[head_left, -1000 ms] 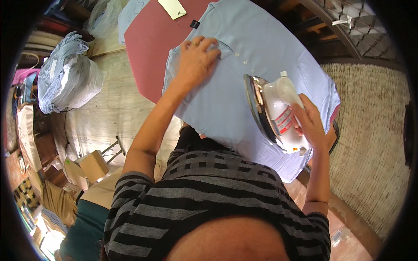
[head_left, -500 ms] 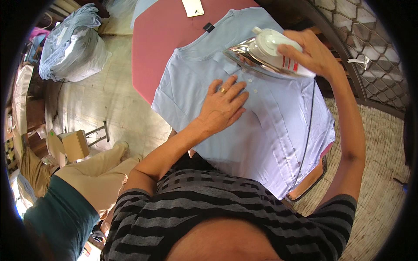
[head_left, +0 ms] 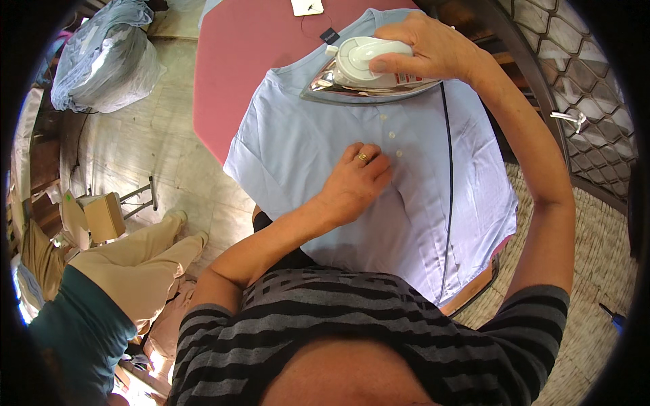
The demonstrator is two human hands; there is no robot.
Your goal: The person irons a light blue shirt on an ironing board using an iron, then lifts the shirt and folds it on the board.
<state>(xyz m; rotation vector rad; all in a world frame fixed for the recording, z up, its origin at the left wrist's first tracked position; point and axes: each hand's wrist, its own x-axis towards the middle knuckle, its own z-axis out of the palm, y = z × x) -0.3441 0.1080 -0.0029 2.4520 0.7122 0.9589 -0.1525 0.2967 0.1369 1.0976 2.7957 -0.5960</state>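
Observation:
A light blue buttoned shirt (head_left: 291, 155) lies spread over a maroon ironing board (head_left: 233, 64), its collar end away from me. My right hand (head_left: 423, 51) grips the handle of a white iron (head_left: 365, 64) with a shiny soleplate. The iron sits across the upper chest of the shirt, its tip pointing left. From its rear a dark cord (head_left: 448, 169) runs down over the shirt towards me. My left hand (head_left: 359, 179), wearing a ring, rests on the shirt front beside the buttons. Its fingers are curled in against the cloth; the fingertips are hidden.
A white tag (head_left: 308, 7) lies at the board's far end. To the left are a plastic-wrapped bundle (head_left: 108, 74), a cardboard box (head_left: 103, 216) and another person in beige trousers (head_left: 128, 264). A metal lattice gate (head_left: 589, 88) stands close on the right.
The iron has moved left and settled across the shirt's upper front, with my right hand on it. My left hand's fingers, spread before, have curled in, and the hand has shifted slightly towards me.

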